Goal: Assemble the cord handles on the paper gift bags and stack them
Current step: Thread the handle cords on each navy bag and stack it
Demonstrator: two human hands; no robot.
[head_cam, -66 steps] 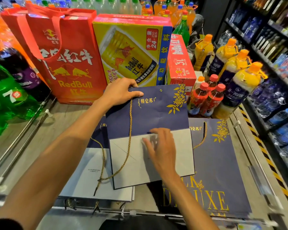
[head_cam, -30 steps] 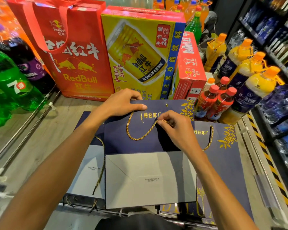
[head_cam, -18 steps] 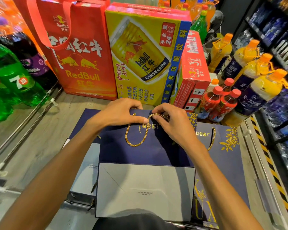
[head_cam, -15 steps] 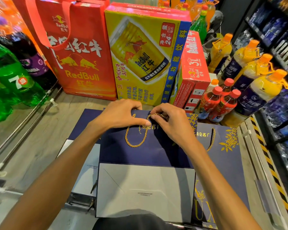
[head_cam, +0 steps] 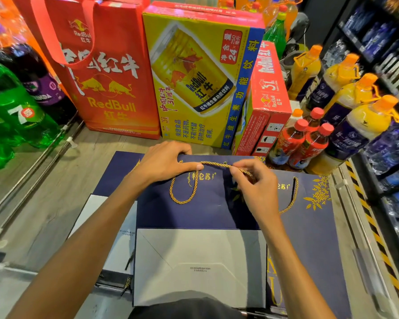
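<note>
A flat navy paper gift bag (head_cam: 217, 212) with a grey folded bottom lies in front of me on a wooden shelf. A gold twisted cord (head_cam: 184, 199) loops down from its top edge and runs along that edge. My left hand (head_cam: 164, 162) grips the bag's top edge, thumb on the cord. My right hand (head_cam: 253, 183) pinches the cord's other end by a hole in the top edge. Under it lie another navy bag (head_cam: 115, 166) on the left and a larger navy bag (head_cam: 313, 226) with its own gold cord on the right.
A red Red Bull bag (head_cam: 106, 72), a yellow Red Bull carton (head_cam: 198, 77) and a red carton (head_cam: 270, 100) stand behind the bags. Green and purple soda bottles (head_cam: 19, 107) crowd the left; red-capped and orange-capped bottles (head_cam: 332, 116) stand on the right. Shelf rails run along both sides.
The bag was pulled closer to me. My right hand left the grey bottom, picked up the cord's free end and drew it along the top edge to the right.
</note>
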